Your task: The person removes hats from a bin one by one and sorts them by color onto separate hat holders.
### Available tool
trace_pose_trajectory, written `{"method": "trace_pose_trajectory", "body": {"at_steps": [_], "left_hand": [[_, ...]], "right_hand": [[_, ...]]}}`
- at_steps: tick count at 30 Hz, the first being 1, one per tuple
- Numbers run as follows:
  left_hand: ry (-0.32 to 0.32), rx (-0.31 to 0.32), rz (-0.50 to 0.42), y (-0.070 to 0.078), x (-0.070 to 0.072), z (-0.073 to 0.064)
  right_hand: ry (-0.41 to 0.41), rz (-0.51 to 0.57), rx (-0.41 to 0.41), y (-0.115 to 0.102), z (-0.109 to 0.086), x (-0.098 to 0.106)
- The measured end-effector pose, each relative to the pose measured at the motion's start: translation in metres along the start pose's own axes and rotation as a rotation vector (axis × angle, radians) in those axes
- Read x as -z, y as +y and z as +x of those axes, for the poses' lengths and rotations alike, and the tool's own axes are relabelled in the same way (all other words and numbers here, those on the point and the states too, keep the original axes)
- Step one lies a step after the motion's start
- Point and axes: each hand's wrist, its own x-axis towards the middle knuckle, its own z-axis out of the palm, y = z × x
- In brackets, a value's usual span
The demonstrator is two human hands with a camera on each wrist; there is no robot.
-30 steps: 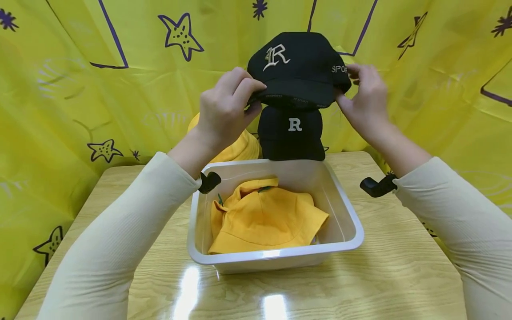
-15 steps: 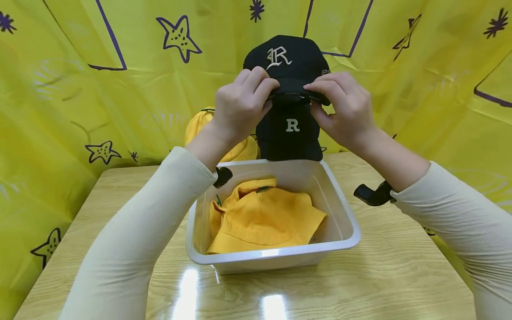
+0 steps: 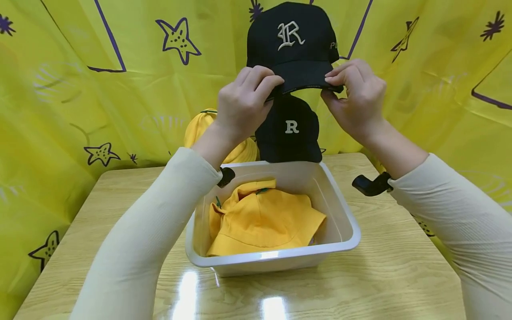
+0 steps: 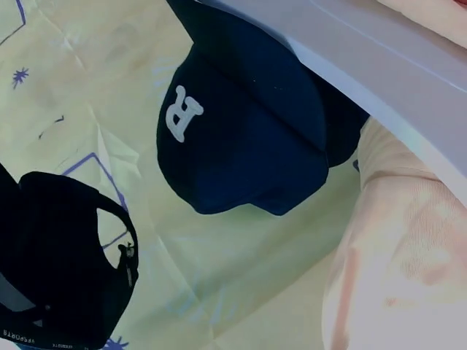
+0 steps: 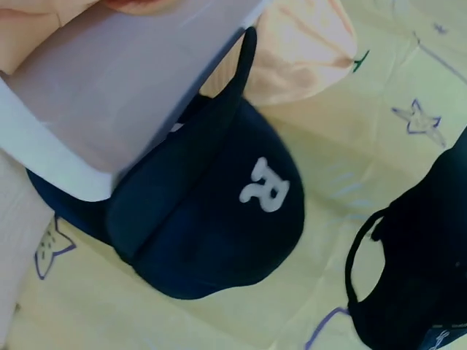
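A black baseball cap (image 3: 292, 42) with an ornate pale R hangs in the air, its front towards me. My left hand (image 3: 248, 95) pinches the left side of its brim, and my right hand (image 3: 356, 95) pinches the right side. The back opening and strap of this held cap (image 4: 80, 255) show in the left wrist view; its edge (image 5: 419, 255) also enters the right wrist view. Just below and behind it stands a second black cap (image 3: 288, 138) with a white block R, partly covered by the held one. Neither wrist view includes the hands.
A pale plastic bin (image 3: 340, 244) sits on the wooden table (image 3: 400, 258) with a yellow hat (image 3: 264, 218) inside. Behind the bin, left of the second black cap, are yellow hats (image 3: 244, 151), partly hidden by my left arm. A yellow patterned curtain (image 3: 132, 89) surrounds the table.
My right hand has moved from the cap's side to the right end of its brim. The left hand keeps its grip. The cap has been raised, its front tilting more upright.
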Motion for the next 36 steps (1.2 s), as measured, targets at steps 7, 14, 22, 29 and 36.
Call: {"method": "trace_pose_trajectory", "body": {"at_steps": [7,14,22,29,36], "left_hand": [[-0.29,0.045,-0.082,-0.003,-0.008,-0.002],[-0.428,0.091,-0.074,-0.005,-0.02,-0.013],[-0.45,0.014,0.063,-0.009,-0.04,-0.038],[-0.318,0.013,0.16,-0.015,-0.052,-0.038],[-0.531,0.043,0.052,-0.023,-0.054,-0.043]], "right_hand": [[-0.025,-0.002,-0.033,0.017,-0.01,-0.006],[-0.048,-0.023,-0.011,0.03,-0.026,-0.019],[-0.076,0.005,-0.038,0.039,-0.047,-0.039],[-0.045,-0.004,-0.103,0.039,-0.042,-0.047],[-0.079,-0.025,-0.084,0.049,-0.046,-0.056]]}}
